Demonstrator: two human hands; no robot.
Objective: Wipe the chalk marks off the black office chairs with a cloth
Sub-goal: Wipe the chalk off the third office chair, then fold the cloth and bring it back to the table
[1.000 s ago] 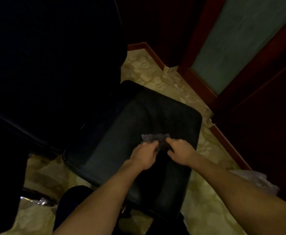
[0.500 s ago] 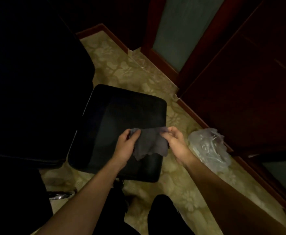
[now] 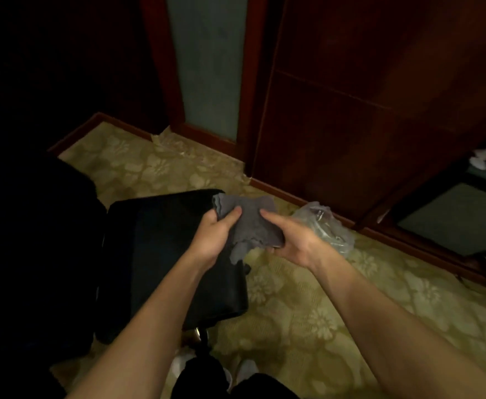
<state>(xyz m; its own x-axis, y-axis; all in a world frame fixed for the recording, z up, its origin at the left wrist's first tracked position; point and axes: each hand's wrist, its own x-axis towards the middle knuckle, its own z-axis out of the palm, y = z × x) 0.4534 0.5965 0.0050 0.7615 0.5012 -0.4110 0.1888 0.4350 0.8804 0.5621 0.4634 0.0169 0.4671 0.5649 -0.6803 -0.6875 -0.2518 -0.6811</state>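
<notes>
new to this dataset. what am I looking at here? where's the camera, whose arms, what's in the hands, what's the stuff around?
There is no robot here: the arms belong to a person. The single picture comes from a wide-angle camera worn on their head, looking forward and down, so the forearms enter from the bottom edge.

The left hand and right hand together hold a grey cloth, crumpled, lifted clear of everything. Below and left of it is the black seat of an office chair; the light is too dim to tell whether chalk marks remain.

The floor is a patterned yellowish carpet. A clear plastic bag lies on it near the dark red wood panelling, to the right of the hands.
</notes>
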